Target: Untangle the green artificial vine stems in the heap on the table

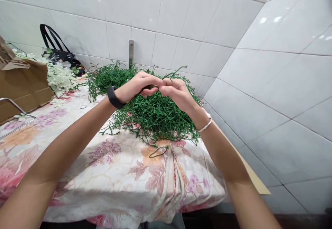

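Note:
My left hand and my right hand meet above a big heap of green artificial stems on the flowered tablecloth. Both hands are closed in a pinch on one thin green stem, whose free end sticks up and to the right of my fingers. A black band sits on my left wrist, a silver bangle on my right. A single loose green stem lies on the cloth in front of the heap.
A brown cardboard box stands at the left, with white artificial flowers and a black-handled bag behind it. A metal frame lies at the left edge. White tiled walls close the back and right. The table's edge runs along the right.

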A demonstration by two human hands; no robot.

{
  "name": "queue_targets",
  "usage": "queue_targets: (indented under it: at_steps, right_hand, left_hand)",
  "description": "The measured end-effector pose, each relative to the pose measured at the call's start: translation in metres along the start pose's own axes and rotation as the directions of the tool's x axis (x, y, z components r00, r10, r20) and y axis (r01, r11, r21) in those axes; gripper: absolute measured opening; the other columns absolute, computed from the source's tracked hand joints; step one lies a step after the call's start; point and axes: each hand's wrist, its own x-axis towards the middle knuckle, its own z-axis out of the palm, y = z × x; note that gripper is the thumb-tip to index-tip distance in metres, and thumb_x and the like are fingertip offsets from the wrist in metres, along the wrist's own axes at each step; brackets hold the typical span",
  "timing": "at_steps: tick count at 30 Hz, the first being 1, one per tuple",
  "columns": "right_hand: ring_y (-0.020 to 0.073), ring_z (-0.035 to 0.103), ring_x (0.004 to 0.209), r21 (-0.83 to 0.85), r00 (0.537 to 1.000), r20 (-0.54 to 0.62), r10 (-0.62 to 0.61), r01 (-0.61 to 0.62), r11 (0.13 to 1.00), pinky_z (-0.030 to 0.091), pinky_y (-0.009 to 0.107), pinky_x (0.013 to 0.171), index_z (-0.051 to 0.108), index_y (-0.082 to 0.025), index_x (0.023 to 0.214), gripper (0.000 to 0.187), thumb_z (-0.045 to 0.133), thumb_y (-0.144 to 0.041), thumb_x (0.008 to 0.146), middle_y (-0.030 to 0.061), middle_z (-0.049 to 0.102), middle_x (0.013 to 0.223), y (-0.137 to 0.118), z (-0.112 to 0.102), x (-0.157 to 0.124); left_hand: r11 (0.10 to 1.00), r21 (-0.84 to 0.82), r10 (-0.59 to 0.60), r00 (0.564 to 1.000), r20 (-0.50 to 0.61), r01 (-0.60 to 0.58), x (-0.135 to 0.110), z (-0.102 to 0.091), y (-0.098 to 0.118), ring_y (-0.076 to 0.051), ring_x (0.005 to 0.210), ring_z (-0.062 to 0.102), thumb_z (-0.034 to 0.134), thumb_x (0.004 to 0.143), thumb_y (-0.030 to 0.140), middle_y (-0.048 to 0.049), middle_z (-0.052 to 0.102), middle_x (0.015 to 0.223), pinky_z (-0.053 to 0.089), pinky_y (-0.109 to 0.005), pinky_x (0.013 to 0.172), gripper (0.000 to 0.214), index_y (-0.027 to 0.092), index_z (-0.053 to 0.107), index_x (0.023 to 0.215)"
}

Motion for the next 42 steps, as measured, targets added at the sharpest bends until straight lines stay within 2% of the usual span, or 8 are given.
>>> queue_targets:
  at_steps: [4,8,13,20,28,34,38,42]
  right_hand:
    - [0.0044,0.032,0.05,0.357,0.993,-0.048,0.108,-0.084,0.93,0.029,0.021,0.05,0.036,-0.017,0.053,0.028,0.05,-0.032,0.072,-0.0046,0.026,0.054,0.001,0.007,0.001]
    - [0.0032,0.023,0.043,0.498,0.97,-0.11,0.215,-0.133,0.857,0.027,0.021,0.046,0.027,-0.019,0.052,0.037,0.052,-0.039,0.07,-0.0068,0.018,0.049,0.003,0.018,0.002]
    - [0.0031,0.017,0.042,0.604,0.942,-0.152,0.298,-0.15,0.783,0.024,0.021,0.045,0.023,-0.019,0.051,0.039,0.054,-0.035,0.066,-0.0077,0.016,0.045,0.006,0.024,0.0]
    - [0.0041,0.019,0.043,0.65,0.945,-0.129,0.3,-0.148,0.746,0.024,0.021,0.048,0.024,-0.018,0.049,0.035,0.051,-0.031,0.068,-0.0067,0.019,0.046,0.009,0.024,-0.003]
    - [0.0046,0.018,0.044,0.67,0.918,-0.171,0.359,-0.159,0.725,0.022,0.022,0.048,0.026,-0.018,0.05,0.033,0.053,-0.031,0.065,-0.0066,0.017,0.047,0.007,0.028,-0.005]
    - [0.0048,0.019,0.042,0.664,0.901,-0.21,0.38,-0.154,0.731,0.023,0.022,0.045,0.024,-0.019,0.052,0.034,0.054,-0.031,0.063,-0.0066,0.016,0.047,0.008,0.029,-0.005]
    - [0.005,0.017,0.039,0.616,0.892,-0.249,0.377,-0.154,0.773,0.021,0.023,0.041,0.018,-0.019,0.052,0.038,0.05,-0.035,0.066,-0.0069,0.014,0.044,0.004,0.027,-0.005]
    - [0.0064,0.016,0.04,0.528,0.924,-0.255,0.284,-0.113,0.842,0.023,0.024,0.04,0.014,-0.02,0.05,0.044,0.044,-0.043,0.072,-0.0066,0.011,0.042,-0.013,0.026,-0.007]
  left_hand:
    - [0.977,-0.211,0.017,1.0,0.013,-0.014,0.0,0.005,-0.004,-0.004,0.037,0.025,0.044,0.08,0.043,0.0048,0.02,0.041,0.02,-0.021,0.04,0.044,0.015,0.038,0.046]
    - [0.961,-0.272,0.068,0.996,0.053,-0.051,0.0,0.007,-0.008,-0.004,0.036,0.027,0.048,0.079,0.046,0.0054,0.018,0.039,0.018,-0.02,0.039,0.048,0.015,0.035,0.043]
    - [0.941,-0.331,0.082,0.996,0.037,-0.066,0.0,0.009,-0.01,-0.002,0.034,0.024,0.055,0.075,0.039,0.0057,0.02,0.039,0.016,-0.019,0.037,0.047,0.014,0.032,0.041]
    - [0.91,-0.413,0.03,0.999,0.013,-0.022,-0.001,0.013,-0.015,-0.001,0.032,0.025,0.056,0.074,0.026,0.0058,0.02,0.039,0.016,-0.018,0.035,0.045,0.014,0.029,0.041]
    - [0.904,-0.427,0.034,0.999,-0.013,-0.036,0.0,0.015,-0.014,0.0,0.032,0.024,0.055,0.072,0.024,0.0062,0.02,0.04,0.015,-0.016,0.034,0.043,0.014,0.028,0.041]
    - [0.925,-0.38,-0.025,0.998,-0.066,-0.002,-0.002,0.021,-0.009,0.0,0.033,0.022,0.052,0.071,0.027,0.0061,0.018,0.041,0.017,-0.017,0.035,0.04,0.015,0.027,0.042]
    - [0.928,-0.372,-0.065,0.993,-0.096,0.025,-0.004,0.025,-0.006,-0.001,0.032,0.02,0.047,0.074,0.027,0.0063,0.016,0.04,0.019,-0.017,0.034,0.039,0.017,0.023,0.045]
    - [0.917,-0.398,-0.082,0.974,-0.212,-0.01,0.0,0.018,-0.008,-0.002,0.031,0.019,0.035,0.08,0.028,0.0062,0.01,0.039,0.024,-0.018,0.034,0.041,0.018,0.012,0.048]
